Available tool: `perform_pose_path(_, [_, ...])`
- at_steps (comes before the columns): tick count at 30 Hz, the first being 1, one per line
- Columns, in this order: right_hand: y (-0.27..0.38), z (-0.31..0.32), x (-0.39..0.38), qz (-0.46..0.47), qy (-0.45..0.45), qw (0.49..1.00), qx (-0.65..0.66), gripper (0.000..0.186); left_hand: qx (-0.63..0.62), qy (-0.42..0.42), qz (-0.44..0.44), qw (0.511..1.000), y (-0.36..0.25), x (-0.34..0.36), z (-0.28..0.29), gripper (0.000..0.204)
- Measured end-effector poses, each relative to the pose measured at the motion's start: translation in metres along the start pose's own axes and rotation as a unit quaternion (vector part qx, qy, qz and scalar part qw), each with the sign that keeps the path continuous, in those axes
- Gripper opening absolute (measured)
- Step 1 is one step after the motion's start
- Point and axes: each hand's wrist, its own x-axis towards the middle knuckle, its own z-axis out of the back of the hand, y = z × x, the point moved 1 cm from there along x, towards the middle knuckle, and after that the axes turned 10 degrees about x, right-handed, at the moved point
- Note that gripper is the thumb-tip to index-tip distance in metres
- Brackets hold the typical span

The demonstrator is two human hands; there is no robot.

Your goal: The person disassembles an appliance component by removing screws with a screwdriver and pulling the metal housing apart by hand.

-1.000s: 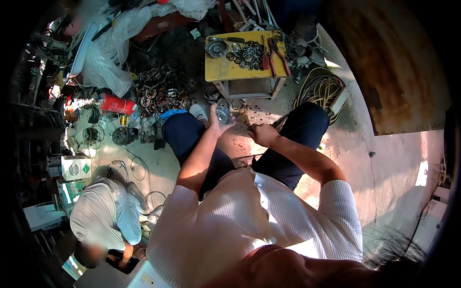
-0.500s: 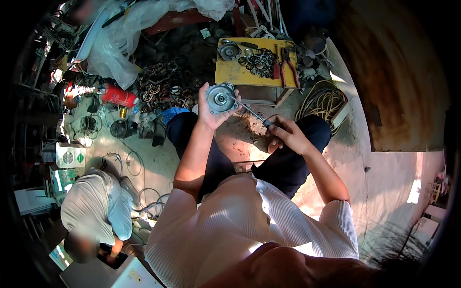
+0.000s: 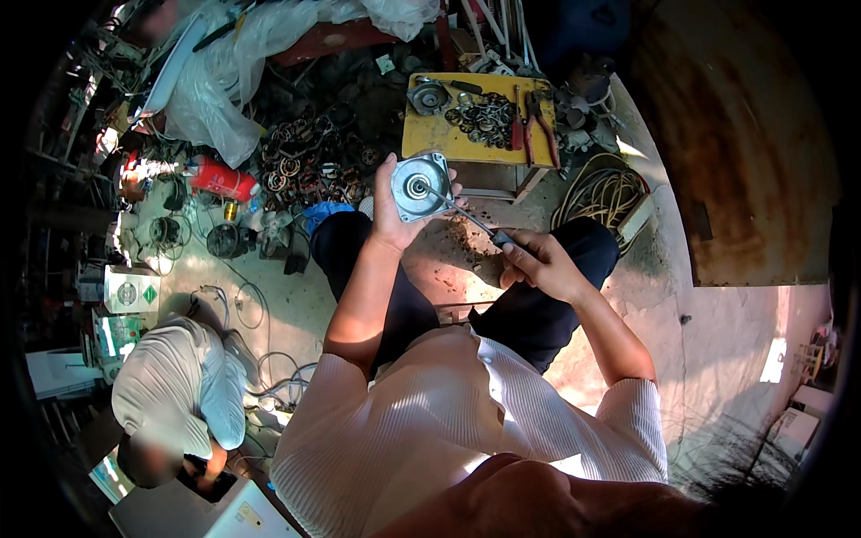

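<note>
White ribbed sleeves lead up to both hands above the lap. At about 3 o'clock from the frame's middle, the right hand (image 3: pixel 538 264) is closed round a screwdriver (image 3: pixel 462 215); its fingers (image 3: pixel 516 260) are curled tight on the dark handle, and the shaft slants toward 10 o'clock, the tip meeting the hub of a motor cover (image 3: pixel 418 186). That grey metal disc sits in the left hand (image 3: pixel 395 215), face up toward the camera, with the thumb on its 9 o'clock edge and the other fingers wrapped behind, gripping the rim. At 12 o'clock beyond the cover stands a yellow table (image 3: pixel 430 134) carrying a heap of rings (image 3: pixel 484 117), red pliers (image 3: pixel 529 121) and another round metal part. At 10 o'clock on the floor lies a red can (image 3: pixel 220 179). At 8 o'clock another person (image 3: pixel 175 394) crouches in pale clothing.
</note>
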Motion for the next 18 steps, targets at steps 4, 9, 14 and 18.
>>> perform_pose_path(4, [0.001,0.002,-0.002,-0.016,0.028,0.997,0.068,0.035,0.048,0.015,-0.035,0.998,0.002,0.0,0.001,0.062])
perform_pose_path(9, [0.004,-0.003,-0.005,-0.04,0.01,0.996,0.085,0.033,0.139,0.0,-0.096,0.986,0.007,0.001,0.001,0.059])
perform_pose_path(14, [-0.01,-0.014,-0.007,0.058,-0.042,0.996,-0.053,0.03,0.163,-0.062,-0.115,0.978,0.018,0.003,-0.009,0.058])
perform_pose_path(18, [-0.032,-0.012,0.0,-0.051,0.026,0.979,0.194,0.03,0.159,-0.008,-0.103,0.982,0.018,0.007,-0.003,0.059])
